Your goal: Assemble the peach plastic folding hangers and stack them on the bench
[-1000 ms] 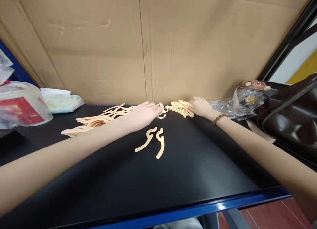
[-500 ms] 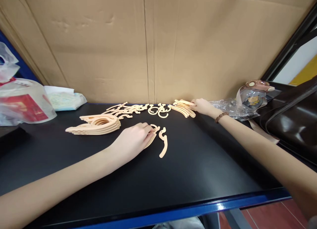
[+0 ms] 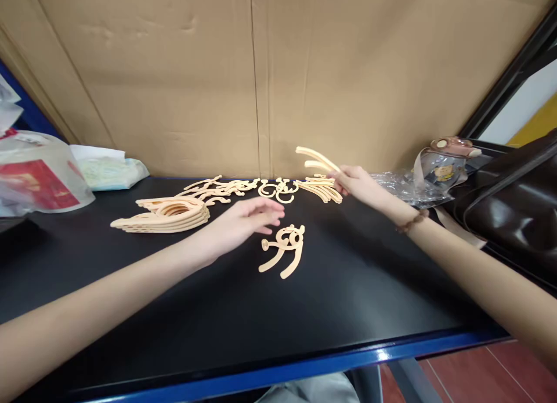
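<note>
My left hand [image 3: 256,217] is open, fingers apart, in the air just above and behind some loose beige hanger parts [image 3: 287,246]. Those parts are a hook and curved arms lying on the black table. Raised over the far right of the table, my right hand [image 3: 352,182] grips two curved beige plastic strips [image 3: 319,158] by one end. Beneath it lies a bundle of similar strips [image 3: 322,189]. A stack of folded beige hangers [image 3: 163,214] rests left of my left hand. Behind are a pile of curved arm pieces [image 3: 221,188] and several hooks [image 3: 278,190].
A cardboard sheet [image 3: 174,89] stands upright along the back. At left are a plastic bag [image 3: 39,176] and a soft packet [image 3: 108,168]. On the right lie clear plastic wrap [image 3: 391,188], a transparent bottle [image 3: 444,168] and a dark brown bag [image 3: 513,200].
My left hand has let go of the parts it held, leaving them beside the single arm piece, and has risen. My right hand has lifted two strips off the bundle.
</note>
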The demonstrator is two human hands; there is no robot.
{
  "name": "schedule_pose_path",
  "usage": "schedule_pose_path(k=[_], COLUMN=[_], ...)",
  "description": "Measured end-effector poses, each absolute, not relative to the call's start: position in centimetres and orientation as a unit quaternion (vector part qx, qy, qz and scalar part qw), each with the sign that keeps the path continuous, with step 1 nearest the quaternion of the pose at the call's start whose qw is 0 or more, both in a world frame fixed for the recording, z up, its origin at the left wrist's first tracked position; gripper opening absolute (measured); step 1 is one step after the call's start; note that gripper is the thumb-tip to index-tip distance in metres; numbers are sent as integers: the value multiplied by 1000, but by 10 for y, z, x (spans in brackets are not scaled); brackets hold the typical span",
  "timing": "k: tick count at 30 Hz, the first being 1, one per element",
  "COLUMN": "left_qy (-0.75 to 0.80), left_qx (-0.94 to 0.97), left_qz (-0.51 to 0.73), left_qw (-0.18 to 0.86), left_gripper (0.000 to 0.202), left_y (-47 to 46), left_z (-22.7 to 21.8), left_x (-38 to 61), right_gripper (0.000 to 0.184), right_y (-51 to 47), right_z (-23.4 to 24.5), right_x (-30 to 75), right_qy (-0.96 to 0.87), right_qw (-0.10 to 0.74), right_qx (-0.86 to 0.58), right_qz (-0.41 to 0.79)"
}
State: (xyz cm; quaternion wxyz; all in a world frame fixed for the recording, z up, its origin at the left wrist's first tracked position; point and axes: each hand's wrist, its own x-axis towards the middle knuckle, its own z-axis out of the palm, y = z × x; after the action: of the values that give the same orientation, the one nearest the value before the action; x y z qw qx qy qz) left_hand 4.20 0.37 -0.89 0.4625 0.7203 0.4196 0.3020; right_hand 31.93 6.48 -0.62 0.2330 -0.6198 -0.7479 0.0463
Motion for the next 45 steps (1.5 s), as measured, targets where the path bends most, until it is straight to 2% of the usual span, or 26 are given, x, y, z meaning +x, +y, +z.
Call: schedule_pose_path(k=[1, 4, 6, 8, 10, 14, 19, 23, 27, 31, 36, 40, 45], left_qy=[435, 476, 475, 451, 426, 409, 454, 481, 513, 535, 548, 558, 545], left_qx=[700, 667, 674, 695, 717, 745, 694, 650, 643, 636, 646, 637, 640], left_qz=[347, 453, 450, 401, 359, 330, 372, 419, 407, 396, 384, 392, 398], left_qw=[448, 351, 344, 391, 419, 411, 417, 412, 398, 391, 366, 360, 367], left_gripper=[29, 40, 51, 51, 43, 32, 31, 28, 30, 31, 35, 38, 46], left_y=[7, 15, 18, 20, 20, 16, 13, 18, 25, 27, 26, 27, 31], left_z=[-10, -19, -24, -27, -28, -27, -24, -26, -30, -31, -29, -29, -32], left_x=[42, 39, 36, 33, 32, 32, 30, 23, 16, 16, 19, 20, 18], right_gripper=[35, 35, 36, 36, 34, 41, 36, 39, 37, 30, 42, 24, 24], right_y=[55, 29, 17, 9, 3, -4, 4, 17, 21, 21, 23, 22, 21], right_z=[-9, -20, -27, -31, -32, -32, -36, -40, -38, -38, -43, -40, -37], right_x=[311, 286, 275, 268, 264, 264, 273, 288, 298, 300, 299, 297, 297], right_qy=[-760, -760, -742, -726, -722, -735, -741, -790, -838, -852, -840, -825, -817], right_qw=[239, 304, 316, 325, 333, 339, 338, 312, 259, 246, 240, 281, 281], right_qx=[-599, -481, -438, -428, -431, -420, -425, -456, -456, -436, -446, -442, -458], right_qz=[84, 314, 397, 429, 427, 410, 395, 267, 153, 152, 194, 214, 209])
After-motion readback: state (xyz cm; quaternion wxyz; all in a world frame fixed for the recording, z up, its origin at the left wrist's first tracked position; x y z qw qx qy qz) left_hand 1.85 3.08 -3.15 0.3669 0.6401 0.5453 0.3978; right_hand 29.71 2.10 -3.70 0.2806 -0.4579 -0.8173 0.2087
